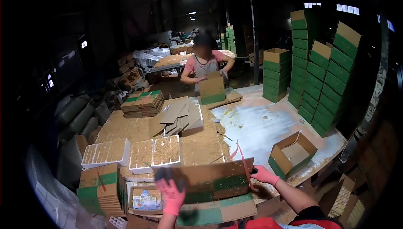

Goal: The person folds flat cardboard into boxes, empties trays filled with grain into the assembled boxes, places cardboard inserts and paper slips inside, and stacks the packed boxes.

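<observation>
Both my hands wear pink gloves with dark finger areas. Right in front of me stands a brown cardboard carton with a green band, its long panel upright. My left hand is at the carton's left end, fingers stretched upward and somewhat blurred. At the opposite end, my right hand has its fingers closed on the edge, beside a red strap. A green and brown cardboard panel lies below the carton, nearest my body.
An open carton sits on the right. White foam trays and flat cardboard pieces lie leftward. Strapped cardboard stacks are farther back. Across the table, a person handles another carton. Tall green carton stacks line the right.
</observation>
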Available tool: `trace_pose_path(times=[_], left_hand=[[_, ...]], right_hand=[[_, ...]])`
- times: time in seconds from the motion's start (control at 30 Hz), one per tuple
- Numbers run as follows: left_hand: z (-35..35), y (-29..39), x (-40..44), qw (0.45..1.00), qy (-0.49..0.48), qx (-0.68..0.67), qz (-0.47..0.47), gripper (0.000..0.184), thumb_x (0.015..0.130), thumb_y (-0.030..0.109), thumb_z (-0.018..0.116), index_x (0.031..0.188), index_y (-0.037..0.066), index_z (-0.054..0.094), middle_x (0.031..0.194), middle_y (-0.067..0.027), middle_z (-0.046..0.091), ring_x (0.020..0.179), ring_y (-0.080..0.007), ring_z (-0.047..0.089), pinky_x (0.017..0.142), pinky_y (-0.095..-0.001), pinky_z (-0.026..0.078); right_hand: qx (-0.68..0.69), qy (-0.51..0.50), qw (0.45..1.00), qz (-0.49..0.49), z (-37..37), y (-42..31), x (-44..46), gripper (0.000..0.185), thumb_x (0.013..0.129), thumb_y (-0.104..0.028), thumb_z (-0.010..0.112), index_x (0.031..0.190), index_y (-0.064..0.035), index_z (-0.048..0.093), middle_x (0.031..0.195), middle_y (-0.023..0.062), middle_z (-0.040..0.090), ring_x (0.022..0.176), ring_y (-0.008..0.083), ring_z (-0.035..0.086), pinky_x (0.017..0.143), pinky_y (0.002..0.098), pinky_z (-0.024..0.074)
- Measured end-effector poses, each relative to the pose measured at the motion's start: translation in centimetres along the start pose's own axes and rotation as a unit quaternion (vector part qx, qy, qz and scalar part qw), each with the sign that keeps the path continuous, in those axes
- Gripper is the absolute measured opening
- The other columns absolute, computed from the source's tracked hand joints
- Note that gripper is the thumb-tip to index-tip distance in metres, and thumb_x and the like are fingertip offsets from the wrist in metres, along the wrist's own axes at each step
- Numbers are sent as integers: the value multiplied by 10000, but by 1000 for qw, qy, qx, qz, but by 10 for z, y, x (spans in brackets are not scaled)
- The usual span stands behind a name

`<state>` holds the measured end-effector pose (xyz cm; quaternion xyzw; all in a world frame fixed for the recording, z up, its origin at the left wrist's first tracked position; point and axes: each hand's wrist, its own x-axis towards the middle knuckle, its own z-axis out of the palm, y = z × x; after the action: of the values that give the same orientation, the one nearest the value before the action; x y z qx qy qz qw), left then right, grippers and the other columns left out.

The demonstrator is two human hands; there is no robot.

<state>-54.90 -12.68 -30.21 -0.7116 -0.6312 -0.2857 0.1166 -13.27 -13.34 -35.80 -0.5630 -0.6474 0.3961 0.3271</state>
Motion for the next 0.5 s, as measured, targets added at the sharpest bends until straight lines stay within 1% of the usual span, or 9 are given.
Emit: trace_pose_path(times=[0.03, 0.07, 0.13, 0.17, 0.23, 0.3, 0.37, 0.43, 0.5], left_hand=[[-30, 38, 26, 989, -75, 0, 126, 535, 814, 362, 664, 1179, -2, 522, 1236, -259, 504, 1204, -441, 426, 1087, -576, 260], [-10, 46, 35, 965, -20, -25, 259, 427, 851, 306, 624, 1158, 20, 546, 1109, -185, 565, 1081, -378, 502, 1049, -534, 318], [23, 42, 32, 957, -81, -82, 268, 416, 875, 252, 595, 1226, 38, 538, 1042, -161, 574, 1040, -320, 528, 1022, -492, 355], [20, 44, 38, 957, -81, -65, 271, 429, 876, 246, 592, 1248, 40, 533, 1042, -152, 575, 1041, -306, 530, 1016, -485, 362], [10, 54, 32, 963, -91, -60, 246, 501, 879, 241, 585, 1331, 48, 489, 1125, -157, 558, 1082, -321, 517, 1043, -500, 339], [6, 71, 27, 969, -67, -35, 235, 525, 876, 240, 584, 1361, 74, 472, 1245, -174, 520, 1178, -348, 475, 1063, -514, 316], [-5, 77, 18, 963, -86, -12, 255, 504, 873, 235, 588, 1347, 96, 487, 1301, -179, 492, 1228, -358, 443, 1070, -525, 304], [-14, 80, 13, 956, -90, -2, 278, 514, 844, 232, 623, 1330, 119, 499, 1339, -177, 468, 1258, -362, 421, 1071, -532, 300], [-15, 85, -3, 951, -90, -8, 294, 558, 789, 231, 688, 1310, 143, 508, 1361, -169, 450, 1269, -359, 411, 1068, -535, 303]], right_hand=[[-21, 6, 1000, -19, -1, -5, -3, 426, 813, -74, 654, 1224, -2, 566, 1122, 149, 659, 1038, 259, 616, 930, 348, 473], [-42, 8, 998, -38, 1, -11, -6, 422, 819, -87, 652, 1225, -9, 568, 1130, 164, 654, 1059, 290, 610, 945, 360, 468], [-132, 0, 991, -32, -13, 3, 1, 439, 831, -137, 651, 1246, -28, 556, 1215, 202, 597, 1153, 377, 544, 990, 398, 446], [-268, 107, 955, -67, -21, -17, -1, 479, 833, -141, 639, 1286, -30, 526, 1294, 190, 544, 1218, 352, 504, 1006, 399, 435], [-214, 281, 930, -101, -46, -96, 5, 529, 840, -172, 646, 1328, -33, 495, 1342, 185, 499, 1278, 351, 453, 1043, 416, 401], [-272, 197, 898, -283, -23, -149, 16, 558, 872, -273, 619, 1350, -28, 472, 1335, 202, 501, 1291, 370, 429, 1086, 455, 337], [-365, -37, 887, -280, 26, -100, 49, 616, 924, -430, 525, 1386, -35, 424, 1318, 206, 507, 1264, 381, 439, 1107, 513, 273], [-453, -1, 835, -312, 18, -74, 72, 692, 940, -522, 456, 1414, -24, 380, 1381, 209, 464, 1311, 379, 400, 1120, 532, 226], [-418, -141, 879, -180, -6, -110, 75, 752, 932, -554, 455, 1432, -4, 340, 1459, 212, 382, 1392, 368, 312, 1102, 547, 238]])
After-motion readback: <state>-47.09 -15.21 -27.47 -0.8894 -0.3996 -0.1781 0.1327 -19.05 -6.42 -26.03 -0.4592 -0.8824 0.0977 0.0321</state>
